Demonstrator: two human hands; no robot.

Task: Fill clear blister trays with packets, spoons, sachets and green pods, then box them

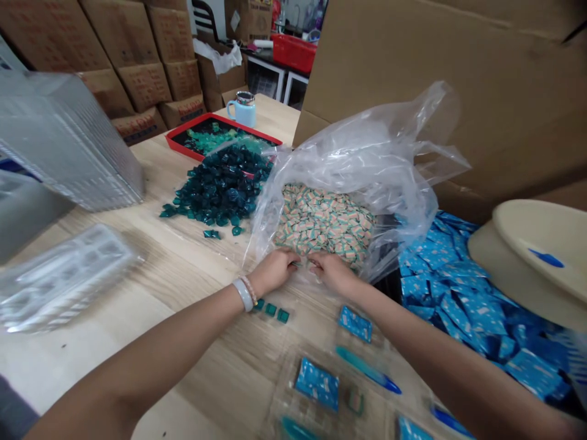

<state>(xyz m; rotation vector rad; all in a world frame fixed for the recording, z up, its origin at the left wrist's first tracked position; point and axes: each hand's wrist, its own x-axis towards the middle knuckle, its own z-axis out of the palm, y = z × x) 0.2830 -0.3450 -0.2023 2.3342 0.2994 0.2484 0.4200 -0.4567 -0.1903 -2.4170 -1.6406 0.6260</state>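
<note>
My left hand (275, 270) and my right hand (335, 272) meet at the near edge of a clear plastic bag (358, 153). Inside it is a heap of small flat striped pieces (328, 220), pinkish, cream and green. Both hands have their fingers pinched together; what lies between the fingertips is too small to make out. Just below my left wrist sit a few dark green gem-like pieces (271, 309) in a clear plastic tray. Nearer to me, another clear tray (279, 391) holds a blue packet (317, 384), a green ring-like piece (356, 400) and a teal tool (298, 429).
A pile of dark green gems (224, 186) lies left of the bag, before a red-rimmed tray (183, 150) and a blue mug (244, 110). Stacked clear trays (77, 140) stand left. Blue packets (458, 281) and a cream basin (527, 263) crowd the right, beside a cardboard wall (389, 61).
</note>
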